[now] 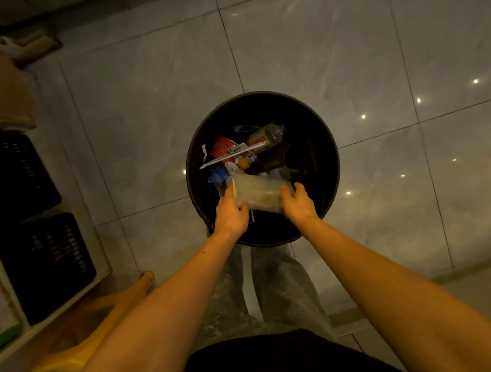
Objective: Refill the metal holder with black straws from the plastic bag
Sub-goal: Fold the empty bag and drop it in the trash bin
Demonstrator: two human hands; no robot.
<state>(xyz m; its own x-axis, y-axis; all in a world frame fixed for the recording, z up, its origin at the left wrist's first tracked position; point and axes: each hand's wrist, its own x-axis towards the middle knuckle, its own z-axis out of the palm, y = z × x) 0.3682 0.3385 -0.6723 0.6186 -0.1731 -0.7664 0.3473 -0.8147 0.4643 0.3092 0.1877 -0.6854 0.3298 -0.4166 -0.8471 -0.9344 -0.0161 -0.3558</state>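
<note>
Both hands point(231, 213) point(298, 204) hold a clear plastic bag point(258, 193) over a litter-filled bin point(328, 162).

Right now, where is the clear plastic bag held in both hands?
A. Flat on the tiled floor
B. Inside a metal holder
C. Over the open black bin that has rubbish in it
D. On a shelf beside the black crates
C: the left hand and right hand grip the ends of the clear plastic bag above the round black bin, whose rubbish shows beneath it.

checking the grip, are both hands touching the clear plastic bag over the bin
Touching. The head view shows the left hand and right hand with fingers wrapped around opposite ends of the clear plastic bag.
</note>
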